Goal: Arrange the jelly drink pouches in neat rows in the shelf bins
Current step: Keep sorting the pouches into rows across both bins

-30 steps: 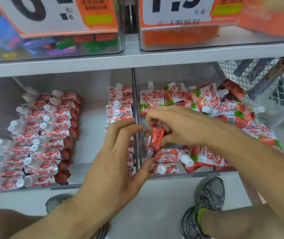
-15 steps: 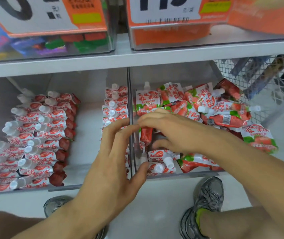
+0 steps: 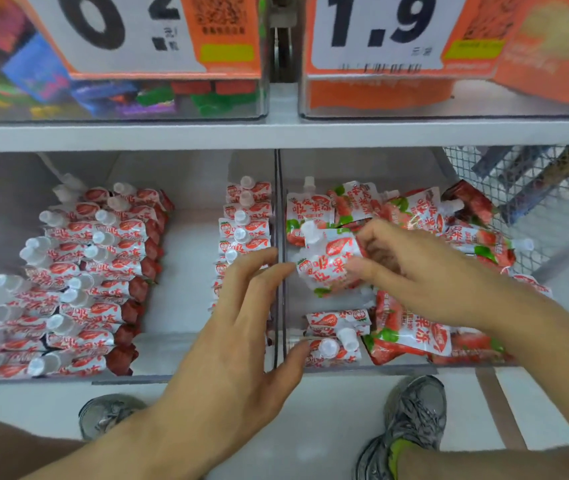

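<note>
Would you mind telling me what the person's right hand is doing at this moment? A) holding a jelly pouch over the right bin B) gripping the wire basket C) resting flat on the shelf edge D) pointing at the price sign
A: the right hand has its fingers curled round a jelly pouch above the jumbled pouches in the right bin.

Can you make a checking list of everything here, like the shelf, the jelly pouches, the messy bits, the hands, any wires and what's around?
Surface: grey lower shelf holding two clear bins.
Job's things: left bin has neat pouch rows; right bin holds a jumbled pile.
Clutter: loose pouches lie at all angles in the right bin.
Grippers: right hand pinches one pouch; left hand open, over the divider.
Cables: nothing seen.
Surroundings: price signs above, wire basket at right, grey shoes below.
</note>
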`<state>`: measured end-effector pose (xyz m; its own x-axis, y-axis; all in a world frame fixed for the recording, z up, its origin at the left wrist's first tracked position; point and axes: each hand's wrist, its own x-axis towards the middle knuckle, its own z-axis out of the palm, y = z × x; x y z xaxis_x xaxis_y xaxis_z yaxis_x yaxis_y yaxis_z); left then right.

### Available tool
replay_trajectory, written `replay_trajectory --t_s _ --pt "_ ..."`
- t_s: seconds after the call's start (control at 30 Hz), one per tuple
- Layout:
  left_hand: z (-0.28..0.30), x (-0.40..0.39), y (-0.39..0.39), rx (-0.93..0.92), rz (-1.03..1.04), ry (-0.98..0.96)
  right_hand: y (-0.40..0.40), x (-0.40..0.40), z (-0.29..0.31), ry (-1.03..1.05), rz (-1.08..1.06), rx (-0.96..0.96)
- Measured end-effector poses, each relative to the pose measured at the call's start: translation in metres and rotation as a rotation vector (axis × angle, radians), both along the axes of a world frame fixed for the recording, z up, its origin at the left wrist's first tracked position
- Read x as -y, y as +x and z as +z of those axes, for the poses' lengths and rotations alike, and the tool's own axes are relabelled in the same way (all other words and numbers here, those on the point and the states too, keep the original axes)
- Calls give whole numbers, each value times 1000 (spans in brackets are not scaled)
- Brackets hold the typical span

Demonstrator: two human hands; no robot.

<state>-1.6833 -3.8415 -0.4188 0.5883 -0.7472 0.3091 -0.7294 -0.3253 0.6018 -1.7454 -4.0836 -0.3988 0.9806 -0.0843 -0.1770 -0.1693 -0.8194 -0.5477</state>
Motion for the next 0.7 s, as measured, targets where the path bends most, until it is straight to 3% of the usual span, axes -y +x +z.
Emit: replay_trajectory --t_s 0.1,0.2,0.33,0.43,0.57,0.7 --pt "1 1 0 -12 -2 10 -2 -9 -6 -274 190 -82" --pt "0 2 1 -24 28 -7 -1 -18 -4 -199 177 -47" --pt "-1 5 2 -45 90 -47 8 -21 -8 -250 230 -70" --pt "0 6 3 -68 104 -50 10 -17 -7 -182 186 -71" --pt "0 5 4 -67 91 -41 5 -16 -11 71 159 -138" --pt "2 3 4 -76 72 -15 -9 -14 -3 91 104 -151"
